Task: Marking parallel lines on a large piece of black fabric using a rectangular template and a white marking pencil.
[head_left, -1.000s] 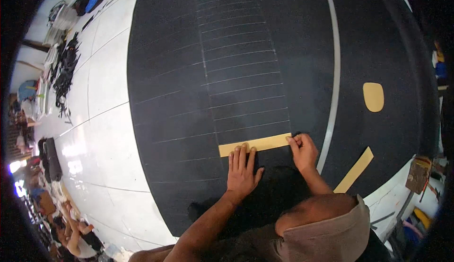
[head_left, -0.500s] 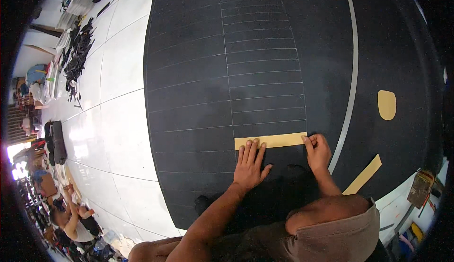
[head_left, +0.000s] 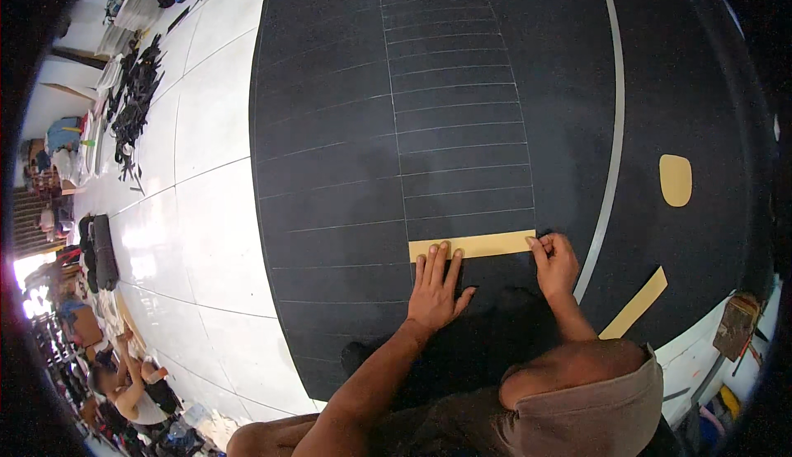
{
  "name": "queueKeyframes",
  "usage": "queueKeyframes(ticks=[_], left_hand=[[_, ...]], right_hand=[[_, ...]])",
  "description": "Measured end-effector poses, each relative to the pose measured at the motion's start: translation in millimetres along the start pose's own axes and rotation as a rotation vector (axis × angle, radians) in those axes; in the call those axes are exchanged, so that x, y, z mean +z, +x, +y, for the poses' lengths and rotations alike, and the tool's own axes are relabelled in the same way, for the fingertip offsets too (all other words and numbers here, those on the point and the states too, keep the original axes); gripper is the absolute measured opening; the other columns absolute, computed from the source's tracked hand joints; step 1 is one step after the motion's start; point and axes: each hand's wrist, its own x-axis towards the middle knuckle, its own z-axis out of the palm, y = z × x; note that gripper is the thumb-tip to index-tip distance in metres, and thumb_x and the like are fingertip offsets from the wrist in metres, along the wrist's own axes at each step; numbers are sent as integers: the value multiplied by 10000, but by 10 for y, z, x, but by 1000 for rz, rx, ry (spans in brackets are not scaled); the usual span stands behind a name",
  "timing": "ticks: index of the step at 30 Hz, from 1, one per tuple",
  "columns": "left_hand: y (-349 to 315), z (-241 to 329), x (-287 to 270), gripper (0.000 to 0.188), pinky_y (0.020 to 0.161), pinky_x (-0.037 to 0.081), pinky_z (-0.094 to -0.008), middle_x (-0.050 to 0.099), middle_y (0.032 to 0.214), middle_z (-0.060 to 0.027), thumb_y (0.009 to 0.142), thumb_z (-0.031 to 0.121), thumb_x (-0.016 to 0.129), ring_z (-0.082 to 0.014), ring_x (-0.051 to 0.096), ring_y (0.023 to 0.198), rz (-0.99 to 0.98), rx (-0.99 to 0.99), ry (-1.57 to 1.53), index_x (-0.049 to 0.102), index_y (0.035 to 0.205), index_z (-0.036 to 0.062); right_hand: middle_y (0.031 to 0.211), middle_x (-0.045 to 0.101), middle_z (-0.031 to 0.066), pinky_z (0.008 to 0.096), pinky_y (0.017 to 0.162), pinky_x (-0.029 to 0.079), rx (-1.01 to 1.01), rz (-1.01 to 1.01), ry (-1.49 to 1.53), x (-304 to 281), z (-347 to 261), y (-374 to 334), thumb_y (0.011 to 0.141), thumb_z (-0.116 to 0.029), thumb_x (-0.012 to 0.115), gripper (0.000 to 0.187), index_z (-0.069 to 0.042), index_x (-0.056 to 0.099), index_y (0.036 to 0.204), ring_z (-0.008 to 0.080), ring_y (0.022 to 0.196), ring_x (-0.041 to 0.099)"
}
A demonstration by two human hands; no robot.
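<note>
A straight, tan card strip (head_left: 487, 245) lies crosswise on black fabric (head_left: 330, 168) marked with thin pale lines. My left hand (head_left: 437, 292) rests flat on the strip's left part, fingers spread and pressing it down. At the strip's right end is my right hand (head_left: 555, 263), its thumb and forefinger pinched at the corner. Whether a small marking tool is also in that pinch cannot be made out. Above the strip, a ladder of evenly spaced lines (head_left: 462, 129) runs up the fabric between two long lines.
To the right lie a long grey strip (head_left: 617, 127), a rounded tan card piece (head_left: 676, 181) and another tan strip (head_left: 634, 303). White tiled floor (head_left: 214, 234) borders the fabric at left, with black scraps (head_left: 136, 102) and a dark roll (head_left: 103, 251). Another person (head_left: 132, 387) sits at lower left.
</note>
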Motion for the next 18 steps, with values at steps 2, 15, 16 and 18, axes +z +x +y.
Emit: queueKeyframes(ticks=[2,15,16,18], left_hand=[[1,3,-10,813,1177,168,-603,205,1565,-276,917,476,627,-465,206,1457,3,1,3,294,1520,43],[-5,3,9,785,1174,188,-591,243,1544,-268,921,456,624,-444,236,1449,29,7,41,328,1499,15],[-1,11,14,789,1172,193,-592,247,1542,-267,917,453,629,-445,243,1445,31,8,40,327,1499,14],[-4,12,7,790,1170,195,-594,244,1544,-266,914,450,632,-447,243,1443,41,12,32,328,1499,15]], right_hand=[[789,593,91,399,656,476,15,-8,7,-10,-20,7,871,-297,749,295,-46,597,833,257,721,600],[779,616,84,387,640,486,26,-13,30,-21,-20,17,851,-306,766,298,-47,624,826,248,710,617],[779,620,83,386,639,488,31,-16,26,-37,-29,20,849,-307,768,296,-46,628,828,246,708,620],[782,625,84,386,635,489,39,-9,18,-30,-41,12,849,-302,769,292,-45,633,832,245,704,624]])
